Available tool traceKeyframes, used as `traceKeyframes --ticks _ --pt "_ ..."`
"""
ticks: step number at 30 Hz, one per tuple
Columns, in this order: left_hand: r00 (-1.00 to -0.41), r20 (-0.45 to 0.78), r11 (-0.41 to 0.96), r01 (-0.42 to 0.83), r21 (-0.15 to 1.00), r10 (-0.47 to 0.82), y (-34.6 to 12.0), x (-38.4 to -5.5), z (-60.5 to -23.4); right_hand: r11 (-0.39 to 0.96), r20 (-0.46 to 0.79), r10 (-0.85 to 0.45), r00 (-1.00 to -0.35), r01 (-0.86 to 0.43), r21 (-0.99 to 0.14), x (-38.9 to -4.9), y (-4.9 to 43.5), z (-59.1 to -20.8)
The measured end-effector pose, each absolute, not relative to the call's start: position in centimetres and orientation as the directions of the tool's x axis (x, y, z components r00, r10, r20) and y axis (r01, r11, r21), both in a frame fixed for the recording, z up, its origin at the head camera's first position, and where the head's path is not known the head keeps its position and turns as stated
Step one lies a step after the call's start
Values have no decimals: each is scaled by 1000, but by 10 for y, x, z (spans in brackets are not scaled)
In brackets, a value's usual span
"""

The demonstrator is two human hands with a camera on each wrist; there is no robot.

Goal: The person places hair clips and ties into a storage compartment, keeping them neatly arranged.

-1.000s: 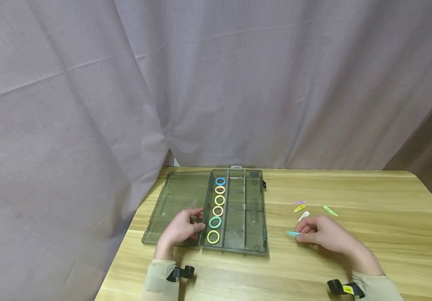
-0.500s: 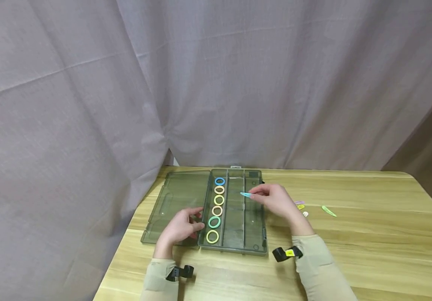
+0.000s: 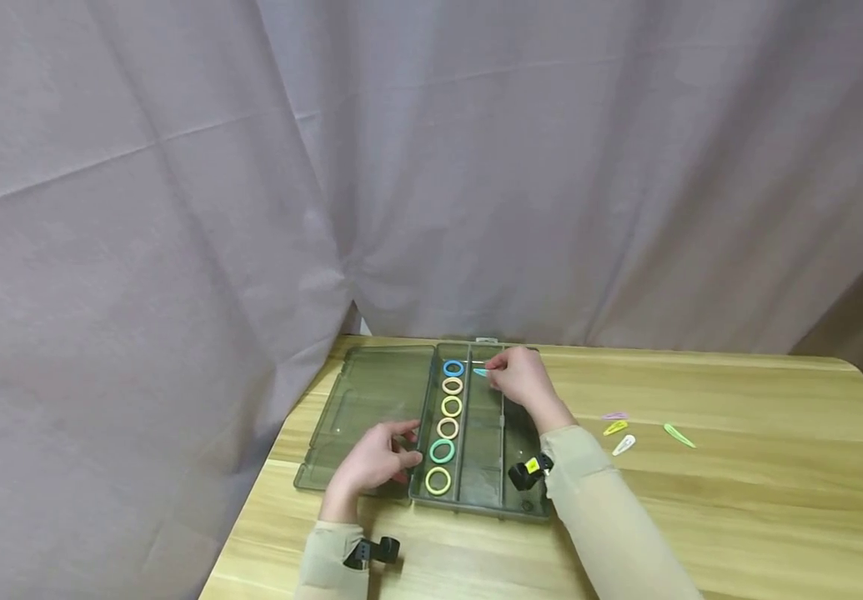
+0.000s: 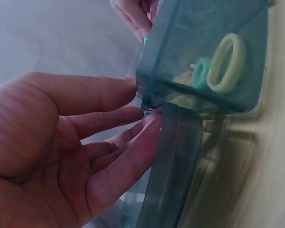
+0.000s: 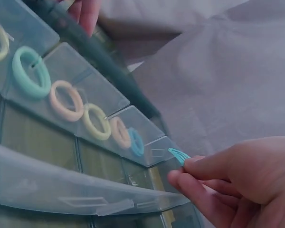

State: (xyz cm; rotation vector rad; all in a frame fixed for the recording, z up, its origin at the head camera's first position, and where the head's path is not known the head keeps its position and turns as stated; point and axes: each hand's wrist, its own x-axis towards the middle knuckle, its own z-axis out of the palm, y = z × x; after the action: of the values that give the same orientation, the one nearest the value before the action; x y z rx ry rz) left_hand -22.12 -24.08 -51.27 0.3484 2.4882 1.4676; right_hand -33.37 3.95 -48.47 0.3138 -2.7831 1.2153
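My right hand [image 3: 519, 377] pinches a turquoise snap hair clip [image 5: 179, 156] between thumb and fingertip, over the far end of the middle column of a grey translucent divider box [image 3: 480, 508]. The clip's pointed end sticks out to the left. Down the box's left column runs a row of ring-shaped hair ties, from a blue hair tie [image 3: 454, 368] at the far end to a yellow hair tie [image 3: 438, 481] at the near end. With fairly straight fingers, my left hand [image 3: 377, 457] touches the box's left side, where the opened lid [image 4: 173, 161] joins it.
To the right of the box, a purple hair clip [image 3: 614, 416], a yellow hair clip [image 3: 615, 427], a white hair clip [image 3: 624, 445] and a green hair clip [image 3: 679, 435] lie on the wooden table [image 3: 776, 500]. A grey curtain [image 3: 476, 208] hangs behind the table.
From beside the loose clips, my right hand has carried the turquoise hair clip left and away from me, over the box's far middle section. My left hand has stayed at the box's side.
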Motion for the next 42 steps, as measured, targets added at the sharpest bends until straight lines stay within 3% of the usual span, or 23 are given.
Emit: traceKeyframes --ticks 12,22,35,42 --pt "-942 -79 441 78 894 327 -238 -216 -511 830 133 -157 -979 -203 -519 -350 27 -485" --pt "-941 -76 429 78 900 330 -239 -216 -514 866 136 -171 -976 -214 -451 -359 22 -490" --pt "-941 -71 442 87 893 330 -237 -215 -514 890 45 -128 -991 -135 -436 -365 22 -487" --pt "-942 -75 441 83 894 328 -238 -215 -514 901 12 -162 -987 -153 -407 -365 21 -485"
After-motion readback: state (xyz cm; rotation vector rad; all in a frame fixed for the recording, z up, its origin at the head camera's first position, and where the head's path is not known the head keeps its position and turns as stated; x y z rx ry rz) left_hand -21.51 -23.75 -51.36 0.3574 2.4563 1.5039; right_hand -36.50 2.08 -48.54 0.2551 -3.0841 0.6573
